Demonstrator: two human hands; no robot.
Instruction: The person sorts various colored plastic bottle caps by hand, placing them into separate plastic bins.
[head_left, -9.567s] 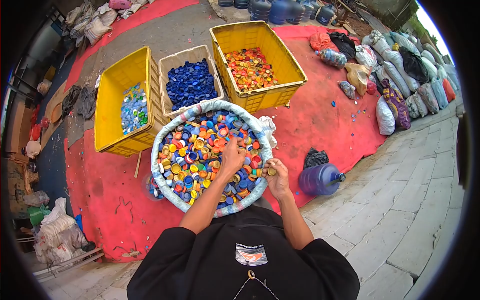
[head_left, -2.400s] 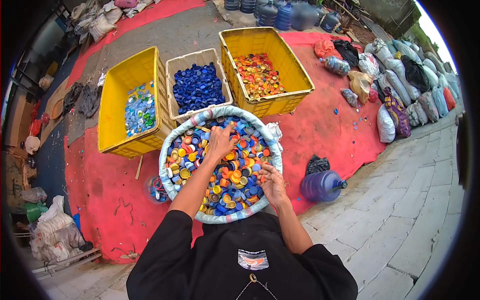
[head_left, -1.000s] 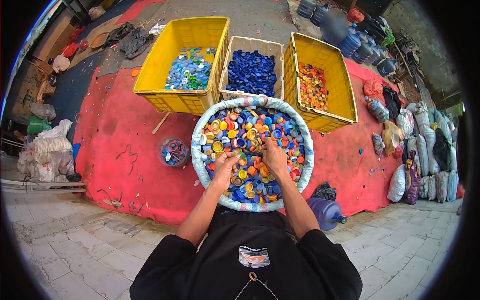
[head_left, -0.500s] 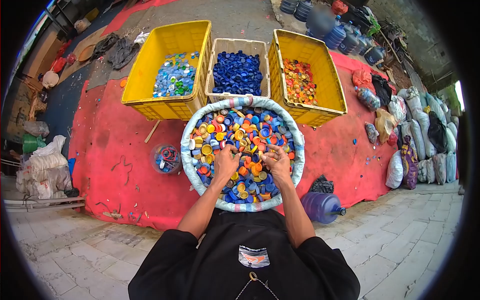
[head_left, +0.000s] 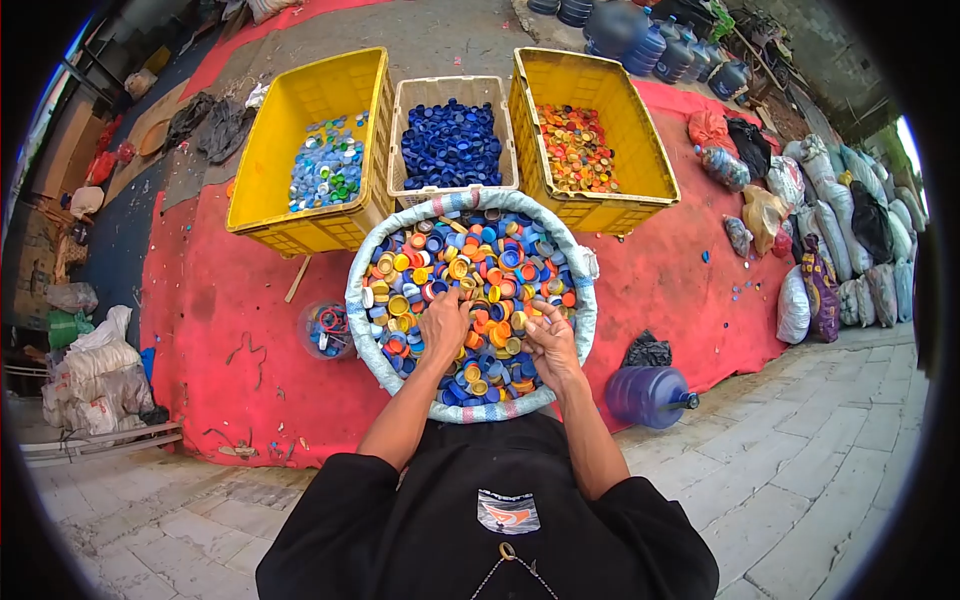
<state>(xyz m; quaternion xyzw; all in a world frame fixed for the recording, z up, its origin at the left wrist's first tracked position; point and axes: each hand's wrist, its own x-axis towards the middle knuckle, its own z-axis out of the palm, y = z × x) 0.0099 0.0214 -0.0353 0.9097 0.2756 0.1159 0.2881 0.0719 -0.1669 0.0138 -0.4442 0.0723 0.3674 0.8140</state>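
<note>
A round basin with a pale, wrapped rim (head_left: 362,325) sits before me, filled with mixed plastic bottle caps (head_left: 487,345) in blue, orange, yellow and white. Over the left-middle of the pile, my left hand (head_left: 443,323) has its fingers curled down among the caps; what lies under its fingertips is hidden. My right hand (head_left: 552,342) is just above the right side of the pile, thumb and fingers drawn together at a pale yellow cap (head_left: 518,320).
Beyond the basin stand a yellow crate (head_left: 250,180) of light blue, white and green caps, a white crate (head_left: 400,92) of dark blue caps, and another yellow crate (head_left: 640,150) of orange and red ones. A small tub (head_left: 312,345) lies left; a water jug (head_left: 645,398) lies right.
My view has turned slightly, so the crates and basin appear farther left. My left hand has shifted a little among the caps, and my right hand has drawn slightly back toward me.
</note>
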